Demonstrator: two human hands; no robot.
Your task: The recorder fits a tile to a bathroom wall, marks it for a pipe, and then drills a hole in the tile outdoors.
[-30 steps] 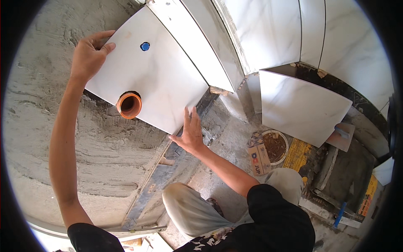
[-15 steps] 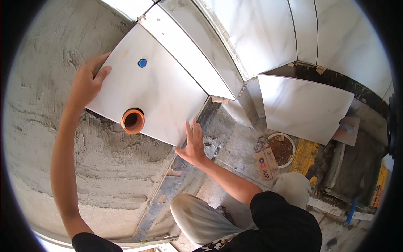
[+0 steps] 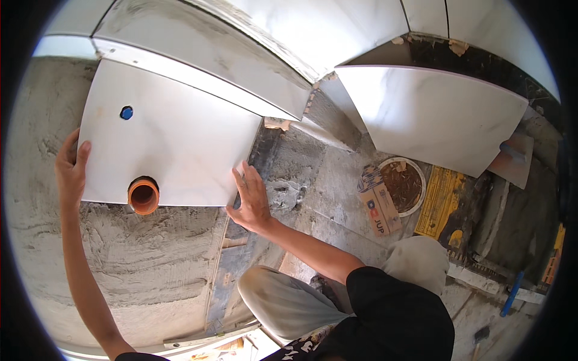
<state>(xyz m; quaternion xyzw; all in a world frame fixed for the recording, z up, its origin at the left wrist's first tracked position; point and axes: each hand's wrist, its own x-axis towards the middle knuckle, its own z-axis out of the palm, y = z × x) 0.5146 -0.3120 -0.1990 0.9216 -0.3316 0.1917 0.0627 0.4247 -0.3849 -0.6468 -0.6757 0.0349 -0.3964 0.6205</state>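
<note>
A large white marble-look wall tile [image 3: 180, 144] lies against the mortar-coated wall [image 3: 150, 265]. An orange pipe [image 3: 145, 210] projects through a notch at the tile's lower edge, and a blue plug [image 3: 126, 112] shows in a small hole higher up. My left hand [image 3: 72, 174] grips the tile's left edge, thumb on the face, with the fingers partly hidden behind it. At the lower right corner, my right hand [image 3: 253, 201] holds the tile with thumb below and fingertips along the side edge.
Another white tile [image 3: 436, 120] leans at the right, beside a flat blade tool [image 3: 515, 165]. A round bucket [image 3: 422, 195] with brown contents, a cardboard piece [image 3: 380, 207], a yellow-black bag [image 3: 438, 201] and a blue-handled tool [image 3: 512, 295] are on the floor.
The view has shifted and turned, so the tile appears farther left and more level. My left hand sits slightly lower along its edge; my right hand stays at the corner.
</note>
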